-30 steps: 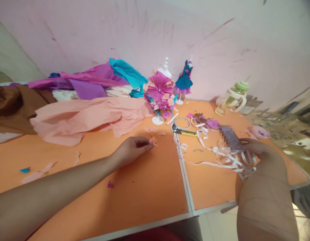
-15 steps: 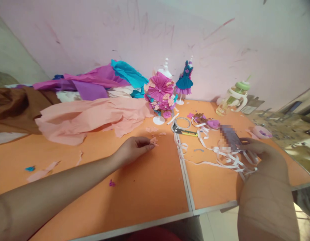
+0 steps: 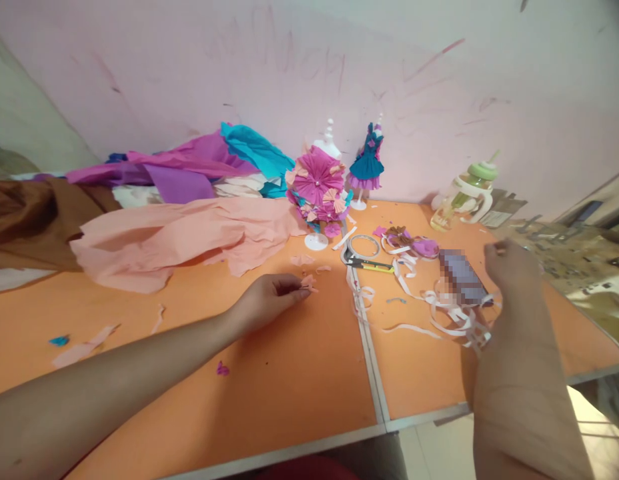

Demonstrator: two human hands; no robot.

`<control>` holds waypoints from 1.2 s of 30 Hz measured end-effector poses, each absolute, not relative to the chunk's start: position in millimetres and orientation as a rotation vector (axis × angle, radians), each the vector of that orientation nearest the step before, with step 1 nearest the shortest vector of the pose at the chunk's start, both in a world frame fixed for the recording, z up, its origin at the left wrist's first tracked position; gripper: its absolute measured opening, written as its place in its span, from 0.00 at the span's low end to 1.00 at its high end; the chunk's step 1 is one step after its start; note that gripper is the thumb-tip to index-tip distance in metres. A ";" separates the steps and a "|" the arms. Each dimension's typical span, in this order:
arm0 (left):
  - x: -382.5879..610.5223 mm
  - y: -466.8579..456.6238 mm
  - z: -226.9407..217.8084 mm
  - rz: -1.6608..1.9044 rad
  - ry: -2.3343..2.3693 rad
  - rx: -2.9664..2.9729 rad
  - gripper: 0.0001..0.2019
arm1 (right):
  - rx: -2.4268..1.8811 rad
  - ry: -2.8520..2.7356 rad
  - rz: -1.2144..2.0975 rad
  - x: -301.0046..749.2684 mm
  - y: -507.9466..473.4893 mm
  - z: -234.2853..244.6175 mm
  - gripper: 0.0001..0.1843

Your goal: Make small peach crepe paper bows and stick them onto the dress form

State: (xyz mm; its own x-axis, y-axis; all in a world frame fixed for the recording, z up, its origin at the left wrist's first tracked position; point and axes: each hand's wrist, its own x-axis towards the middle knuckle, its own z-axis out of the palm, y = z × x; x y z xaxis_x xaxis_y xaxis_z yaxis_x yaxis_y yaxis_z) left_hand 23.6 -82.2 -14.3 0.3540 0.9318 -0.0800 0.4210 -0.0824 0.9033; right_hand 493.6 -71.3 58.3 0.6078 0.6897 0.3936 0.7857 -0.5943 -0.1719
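My left hand [image 3: 269, 301] rests on the orange table [image 3: 289, 373] and pinches a small peach paper flower [image 3: 307, 283] between thumb and fingers. My right hand [image 3: 509, 268] is raised above the table's right side, fingers curled and slightly blurred; I cannot make out anything in them. Just left of it lies a blurred-out flat object [image 3: 462, 275] on a tangle of white paper strips [image 3: 454, 320].
Peach crepe paper [image 3: 179, 237], purple and teal sheets [image 3: 199, 163] and brown cloth [image 3: 34, 217] pile at the back left. Two small mannequins in paper dresses [image 3: 319, 187] [image 3: 367, 163] stand by the wall. Tape ring [image 3: 364, 245], cutter [image 3: 372, 265], bottle [image 3: 464, 193], pink dish.
My right hand has lifted off the blurred flat object and the white strips and risen to the right. The left hand keeps its pinch on the peach flower.
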 end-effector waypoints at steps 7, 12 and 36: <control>19.7 -75.1 -18.4 0.752 1.265 1.695 0.23 | -1.513 -2.131 0.240 282.9 -72.2 40.3 0.12; 16.3 -75.2 -15.3 0.800 1.238 1.671 0.22 | -1.382 -2.093 0.415 205.3 -84.1 5.2 0.15; 16.6 -80.3 -17.0 0.767 1.160 1.628 0.22 | -1.348 -1.927 0.457 207.9 -91.5 -10.8 0.05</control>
